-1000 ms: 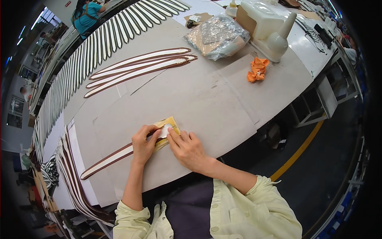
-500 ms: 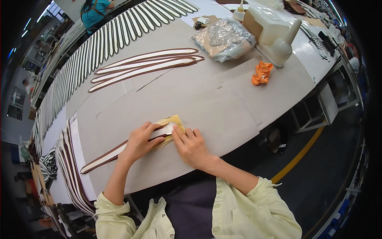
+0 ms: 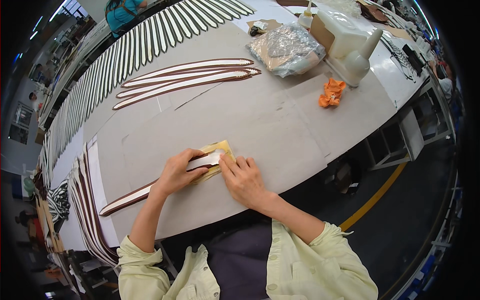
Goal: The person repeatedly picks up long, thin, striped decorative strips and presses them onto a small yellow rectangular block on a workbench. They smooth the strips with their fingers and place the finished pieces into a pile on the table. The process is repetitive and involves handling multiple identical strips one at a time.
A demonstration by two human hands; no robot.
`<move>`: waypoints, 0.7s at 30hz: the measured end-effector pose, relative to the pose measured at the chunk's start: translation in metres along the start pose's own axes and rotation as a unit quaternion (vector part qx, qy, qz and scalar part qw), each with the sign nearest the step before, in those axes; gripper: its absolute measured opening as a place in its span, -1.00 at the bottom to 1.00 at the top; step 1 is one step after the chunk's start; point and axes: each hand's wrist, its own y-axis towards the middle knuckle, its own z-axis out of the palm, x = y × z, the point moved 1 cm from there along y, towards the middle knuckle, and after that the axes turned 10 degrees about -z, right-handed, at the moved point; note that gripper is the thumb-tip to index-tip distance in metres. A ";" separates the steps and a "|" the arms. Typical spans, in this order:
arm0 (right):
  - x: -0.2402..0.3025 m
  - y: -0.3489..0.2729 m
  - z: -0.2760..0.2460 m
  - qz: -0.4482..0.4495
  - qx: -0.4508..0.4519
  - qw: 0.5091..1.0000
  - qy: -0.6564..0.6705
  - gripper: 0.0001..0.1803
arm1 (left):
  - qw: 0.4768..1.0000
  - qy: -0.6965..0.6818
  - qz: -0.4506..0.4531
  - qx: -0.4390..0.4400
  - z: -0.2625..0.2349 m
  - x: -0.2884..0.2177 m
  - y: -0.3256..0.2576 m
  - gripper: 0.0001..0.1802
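On the grey tabletop lies a long strap [image 3: 131,199], white down the middle with brown edges, angled from lower left up to my hands. Beneath its far end is a small yellow sheet [image 3: 225,146]. My left hand [image 3: 174,172] grips the strap near that end, with its thumb along one edge and its fingers along the other. The fingers of my right hand [image 3: 245,181] are bent and drawn together, their tips pressed to the strap's white end. Whether anything small is under those fingertips is hidden.
Several brown-and-white straps [image 3: 190,82] lie beyond my hands; more hang over the left edge [image 3: 89,210]. Dark-edged straps [image 3: 127,57] line the far side. At right are an orange crumpled cloth [image 3: 332,93], a plastic-wrapped bundle [image 3: 286,49] and a whitish bottle [image 3: 356,62].
My right fingertips have shifted slightly along the strap's end, and more of its white tip shows. My left hand keeps its hold. The whole view has shifted a little.
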 end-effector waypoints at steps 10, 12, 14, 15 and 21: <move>0.000 0.002 -0.001 0.000 -0.008 1.000 0.004 -0.48 | 0.976 0.107 0.106 -0.157 0.021 0.004 -0.020 -0.61; -0.001 0.003 -0.002 0.000 -0.009 1.000 0.005 -0.49 | 0.955 0.165 0.128 -0.209 0.020 0.001 -0.027 -0.56; -0.001 0.003 -0.003 0.002 -0.010 1.000 0.009 -0.50 | 0.962 0.148 0.111 -0.201 0.022 0.006 -0.034 -0.57; -0.002 0.003 -0.003 0.002 -0.015 1.000 0.011 -0.51 | 0.965 0.138 0.103 -0.198 0.023 0.009 -0.037 -0.57; -0.005 0.011 -0.006 0.016 -0.034 0.998 0.045 -0.57 | 0.947 0.177 0.121 -0.240 0.027 0.019 -0.047 -0.62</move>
